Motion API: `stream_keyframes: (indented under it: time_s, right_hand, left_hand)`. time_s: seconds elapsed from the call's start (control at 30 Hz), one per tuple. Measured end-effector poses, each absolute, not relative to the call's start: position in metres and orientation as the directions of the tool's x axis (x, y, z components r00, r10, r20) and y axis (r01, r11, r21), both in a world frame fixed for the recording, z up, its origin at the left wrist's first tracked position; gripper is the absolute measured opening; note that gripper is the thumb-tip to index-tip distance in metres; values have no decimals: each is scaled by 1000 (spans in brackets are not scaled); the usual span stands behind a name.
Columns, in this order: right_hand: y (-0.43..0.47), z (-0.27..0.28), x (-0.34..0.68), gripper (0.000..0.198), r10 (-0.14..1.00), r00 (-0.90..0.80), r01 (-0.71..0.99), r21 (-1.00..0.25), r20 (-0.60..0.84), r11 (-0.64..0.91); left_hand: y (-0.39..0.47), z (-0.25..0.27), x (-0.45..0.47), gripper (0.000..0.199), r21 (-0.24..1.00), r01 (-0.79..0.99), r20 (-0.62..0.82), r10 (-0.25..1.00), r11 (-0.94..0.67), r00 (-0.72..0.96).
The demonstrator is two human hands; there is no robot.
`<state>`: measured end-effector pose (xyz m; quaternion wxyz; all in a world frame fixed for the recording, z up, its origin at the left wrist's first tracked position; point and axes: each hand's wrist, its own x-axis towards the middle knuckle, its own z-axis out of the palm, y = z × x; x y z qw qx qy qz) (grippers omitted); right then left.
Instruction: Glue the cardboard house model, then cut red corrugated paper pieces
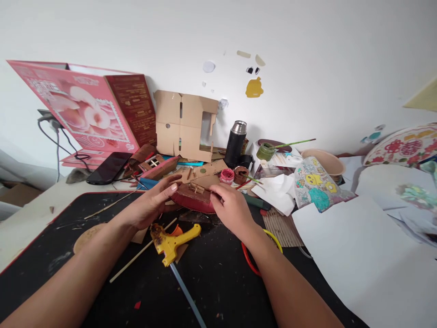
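Note:
A small reddish-brown model boat (191,198), apparently of painted cardboard with small sticks on top, is held between my two hands above the black mat. My left hand (153,205) grips its left end, thumb on the near side and fingers behind. My right hand (231,207) closes around its right end, with the thumb out of sight. Below them lies a yellow hot glue gun (174,243) with a long glue stick (187,294) running out of its back. A thin wooden stick (136,260) passes beside the gun.
Behind stand paint jars (227,176), a black thermos (236,145), a cardboard sheet (191,123) and a pink box (88,114). A phone (108,168) is at the left. Scissors with red and yellow handles (251,259) lie under my right forearm, near white paper (355,255).

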<state>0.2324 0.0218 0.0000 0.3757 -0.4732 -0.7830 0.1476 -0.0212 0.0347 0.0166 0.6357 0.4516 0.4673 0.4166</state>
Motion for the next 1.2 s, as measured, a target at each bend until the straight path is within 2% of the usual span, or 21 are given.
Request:
stream_keyframes:
  time_s: [0.37,0.6,0.87,1.1,1.2]
  right_hand:
    - [26,-3,235,30,871,-264,633,-607,415,481]
    - [28,-2,236,32,888,-262,638,-623,377,452]
    - [28,0,238,23,909,-168,622,-675,380,397]
    - [31,0,244,19,936,-94,545,-769,340,334]
    - [33,-1,245,26,956,-109,477,-830,271,290]
  left_hand:
    - [33,26,-18,80,962,-44,-256,944,271,209]
    - [38,18,-20,64,959,-30,-270,937,283,223]
    - [42,10,-23,51,968,-7,-241,943,249,231]
    - [41,15,-18,60,972,27,-235,957,234,172]
    - [42,14,-18,60,972,21,-235,957,235,168]
